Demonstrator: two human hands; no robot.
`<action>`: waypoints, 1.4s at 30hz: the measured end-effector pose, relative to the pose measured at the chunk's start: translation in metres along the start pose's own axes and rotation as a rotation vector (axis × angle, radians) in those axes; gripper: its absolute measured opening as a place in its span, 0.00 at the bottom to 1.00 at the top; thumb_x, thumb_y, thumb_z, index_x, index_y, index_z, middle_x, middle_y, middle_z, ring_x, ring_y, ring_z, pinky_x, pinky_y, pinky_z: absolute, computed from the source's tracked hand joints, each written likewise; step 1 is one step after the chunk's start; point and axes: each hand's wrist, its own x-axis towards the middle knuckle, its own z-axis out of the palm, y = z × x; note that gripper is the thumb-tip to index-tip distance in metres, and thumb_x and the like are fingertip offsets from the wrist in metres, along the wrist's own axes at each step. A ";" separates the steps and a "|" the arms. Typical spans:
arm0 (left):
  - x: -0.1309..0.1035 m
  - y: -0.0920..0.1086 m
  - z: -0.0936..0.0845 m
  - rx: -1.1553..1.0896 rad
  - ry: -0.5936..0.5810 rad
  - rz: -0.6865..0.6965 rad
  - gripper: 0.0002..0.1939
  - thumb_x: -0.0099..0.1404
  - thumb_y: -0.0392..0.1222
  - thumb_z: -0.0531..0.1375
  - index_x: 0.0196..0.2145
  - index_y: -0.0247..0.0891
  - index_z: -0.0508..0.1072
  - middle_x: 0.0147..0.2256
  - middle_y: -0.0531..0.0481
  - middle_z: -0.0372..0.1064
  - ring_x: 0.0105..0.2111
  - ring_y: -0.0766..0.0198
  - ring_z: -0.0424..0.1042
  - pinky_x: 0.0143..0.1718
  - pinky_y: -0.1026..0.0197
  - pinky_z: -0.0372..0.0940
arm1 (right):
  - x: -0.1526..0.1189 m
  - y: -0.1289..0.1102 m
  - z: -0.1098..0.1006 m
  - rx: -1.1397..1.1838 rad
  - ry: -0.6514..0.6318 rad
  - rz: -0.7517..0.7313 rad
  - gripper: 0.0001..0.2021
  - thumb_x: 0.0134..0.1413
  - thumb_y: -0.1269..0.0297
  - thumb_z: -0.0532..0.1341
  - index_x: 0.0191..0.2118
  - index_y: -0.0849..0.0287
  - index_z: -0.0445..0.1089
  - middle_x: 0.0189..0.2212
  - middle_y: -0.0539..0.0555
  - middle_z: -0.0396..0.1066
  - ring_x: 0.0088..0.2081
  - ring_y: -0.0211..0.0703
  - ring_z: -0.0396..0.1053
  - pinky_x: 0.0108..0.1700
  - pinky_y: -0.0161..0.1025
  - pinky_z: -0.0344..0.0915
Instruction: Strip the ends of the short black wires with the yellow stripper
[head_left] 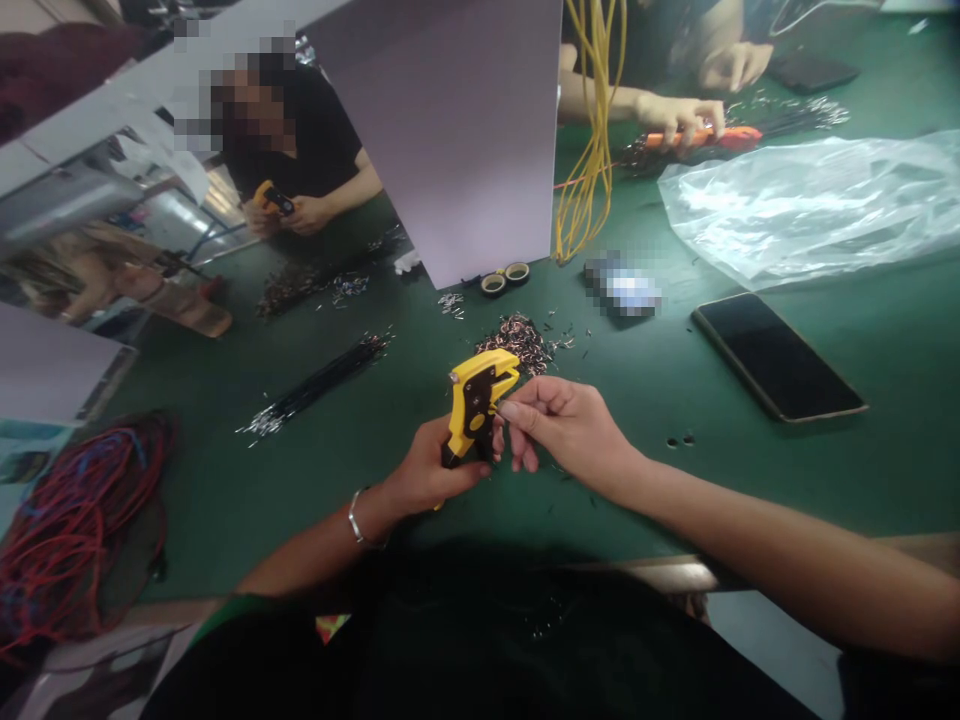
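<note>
My left hand [439, 468] is wrapped round the handles of a yellow and black wire stripper [476, 400], which stands upright with its jaws at the top right. Beside the jaws, my right hand [551, 418] is pinched, thumb against forefinger; whatever lies between the fingertips is too small to make out. Behind the tool lies a pile of short wire scraps [521, 340], dark and copper coloured. To the left, a bundle of black wires [319, 385] with bare silvery ends rests on the green table [750, 480].
Two tape rolls [505, 279] sit by a pale upright panel [465, 140]. Right: a phone [776, 355], a clear plastic bag [817, 205] and hanging yellow wires [592, 140]. Red and blue cables [82, 530] lie left. People work across the table, one holding an orange tool [705, 138].
</note>
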 end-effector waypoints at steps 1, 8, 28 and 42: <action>-0.001 -0.001 0.000 0.001 0.000 0.003 0.10 0.57 0.41 0.67 0.36 0.33 0.74 0.33 0.46 0.75 0.33 0.61 0.73 0.36 0.59 0.69 | 0.000 0.000 0.000 0.020 -0.013 0.005 0.16 0.54 0.52 0.67 0.26 0.58 0.65 0.18 0.47 0.71 0.17 0.33 0.68 0.20 0.34 0.66; -0.003 -0.004 0.000 0.021 0.036 -0.027 0.12 0.56 0.41 0.67 0.37 0.34 0.75 0.33 0.47 0.76 0.32 0.62 0.72 0.35 0.60 0.69 | 0.000 0.002 -0.002 0.059 -0.040 0.035 0.15 0.54 0.52 0.67 0.29 0.58 0.67 0.22 0.50 0.74 0.20 0.37 0.72 0.26 0.38 0.72; -0.004 -0.005 0.006 0.149 0.099 0.007 0.07 0.57 0.39 0.65 0.34 0.36 0.72 0.29 0.51 0.72 0.27 0.66 0.67 0.29 0.63 0.64 | -0.001 0.007 0.002 0.017 -0.038 0.027 0.15 0.56 0.53 0.65 0.29 0.57 0.65 0.21 0.48 0.72 0.19 0.35 0.71 0.24 0.36 0.70; -0.004 -0.008 0.012 0.149 0.207 -0.003 0.10 0.57 0.42 0.66 0.34 0.35 0.74 0.27 0.50 0.73 0.24 0.67 0.67 0.26 0.64 0.64 | -0.002 0.004 0.004 0.061 -0.020 0.032 0.13 0.56 0.58 0.65 0.28 0.58 0.65 0.20 0.48 0.72 0.18 0.35 0.71 0.23 0.35 0.69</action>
